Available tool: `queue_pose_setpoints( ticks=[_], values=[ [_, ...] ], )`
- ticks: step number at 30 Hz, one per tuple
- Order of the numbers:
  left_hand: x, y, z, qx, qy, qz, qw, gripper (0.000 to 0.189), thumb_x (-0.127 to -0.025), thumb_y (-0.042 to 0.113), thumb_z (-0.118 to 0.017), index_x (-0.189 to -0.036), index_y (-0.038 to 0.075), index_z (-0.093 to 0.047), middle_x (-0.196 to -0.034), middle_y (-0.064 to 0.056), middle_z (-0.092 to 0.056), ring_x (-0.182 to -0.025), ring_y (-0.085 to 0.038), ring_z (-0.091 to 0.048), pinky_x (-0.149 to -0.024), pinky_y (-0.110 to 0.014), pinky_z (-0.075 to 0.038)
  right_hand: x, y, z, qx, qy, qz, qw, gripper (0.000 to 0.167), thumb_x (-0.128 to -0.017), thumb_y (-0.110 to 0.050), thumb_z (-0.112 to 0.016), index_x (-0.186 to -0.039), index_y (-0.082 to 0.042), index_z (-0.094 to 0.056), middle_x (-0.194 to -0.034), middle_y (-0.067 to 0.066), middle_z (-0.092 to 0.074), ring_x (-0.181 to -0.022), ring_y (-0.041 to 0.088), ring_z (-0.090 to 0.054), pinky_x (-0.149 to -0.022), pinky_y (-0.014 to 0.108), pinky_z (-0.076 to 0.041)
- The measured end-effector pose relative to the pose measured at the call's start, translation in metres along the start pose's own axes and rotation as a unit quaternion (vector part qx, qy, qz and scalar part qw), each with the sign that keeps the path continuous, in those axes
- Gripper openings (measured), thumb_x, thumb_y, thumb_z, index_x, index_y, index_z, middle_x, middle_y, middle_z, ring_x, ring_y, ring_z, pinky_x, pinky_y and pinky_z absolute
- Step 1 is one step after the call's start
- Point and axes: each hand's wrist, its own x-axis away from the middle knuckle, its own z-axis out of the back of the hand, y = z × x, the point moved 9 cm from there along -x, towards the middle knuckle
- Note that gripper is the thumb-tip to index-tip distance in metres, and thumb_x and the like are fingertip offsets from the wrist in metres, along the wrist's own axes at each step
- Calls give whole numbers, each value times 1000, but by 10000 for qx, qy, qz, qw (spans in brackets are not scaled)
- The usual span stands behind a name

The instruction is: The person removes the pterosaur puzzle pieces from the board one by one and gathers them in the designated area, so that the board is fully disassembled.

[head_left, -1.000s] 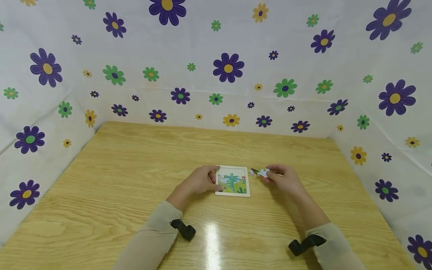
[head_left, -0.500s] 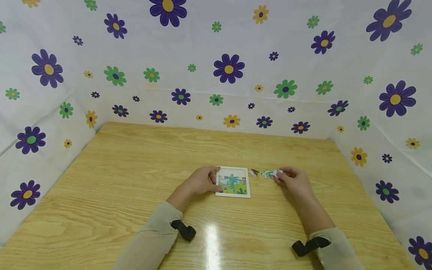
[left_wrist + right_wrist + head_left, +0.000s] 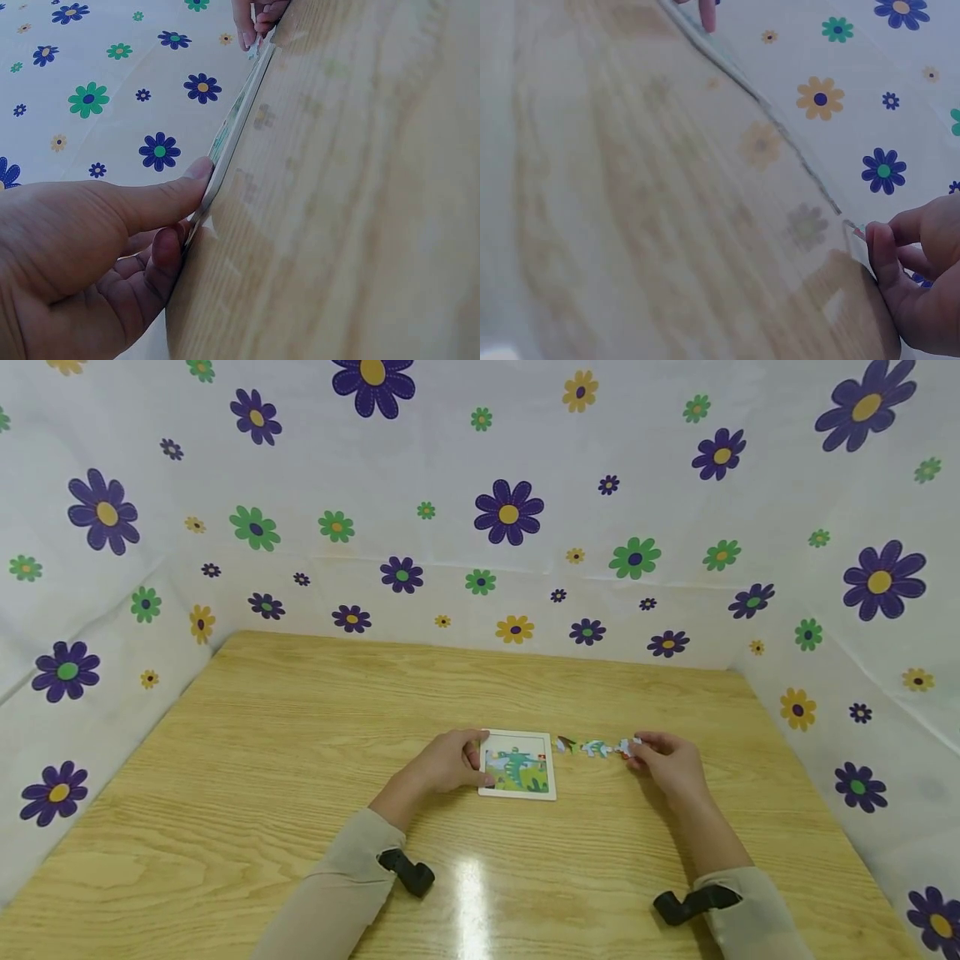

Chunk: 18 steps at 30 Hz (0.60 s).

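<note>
A square white jigsaw tray [image 3: 517,739] lies on the table, its lower part filled with a green dinosaur picture and its top strip bare. My left hand [image 3: 448,760] grips its left edge, with the thumb on the near corner in the left wrist view, where the tray [image 3: 240,120] appears edge-on. To the right of the tray, my right hand [image 3: 675,770] pinches a light-blue and red jigsaw piece [image 3: 626,747] between thumb and fingers, low at the tabletop. Two more pieces lie in a row between: a brown-green one [image 3: 566,744] by the tray and a blue-green one [image 3: 597,748].
The wood-grain table [image 3: 300,710] extends around both hands, with a bright glare spot near the front. A white flower-print cloth [image 3: 442,460] walls the back and both sides. Black wrist cameras are strapped on both sleeves.
My right hand has moved right along the table with its jigsaw piece. The blue-green piece, earlier overlapped by that hand, now lies apart from it. The left hand and tray stay put.
</note>
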Motion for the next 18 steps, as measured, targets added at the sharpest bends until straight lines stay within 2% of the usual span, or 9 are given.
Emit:
queue_pose_setpoints(
  ticks=[6, 18],
  values=[
    [1, -7, -2, 34, 18, 129, 9999, 79, -80, 19, -85, -148, 4, -47, -87, -4, -57, -72, -15, -49, -67, -27, -41, 1, 0, -2, 490, 57, 175, 9986, 41, -97, -6, -63, -133, 13, -54, -96, 2, -58, -71, -1, -65, -71, 17, -56],
    [-1, -3, -2, -28, -7, 12, 10000, 78, -81, 19, -85, -147, 3, -48, -86, -4, -57, -72, -15, -49, -67, -26, -41, 2, 2, 1, 435, 324, 232, 9983, 42, -95, -2, -65, -132, 13, -52, -106, 8, -57, -70, -2, -65, -71, 17, -56]
  ],
)
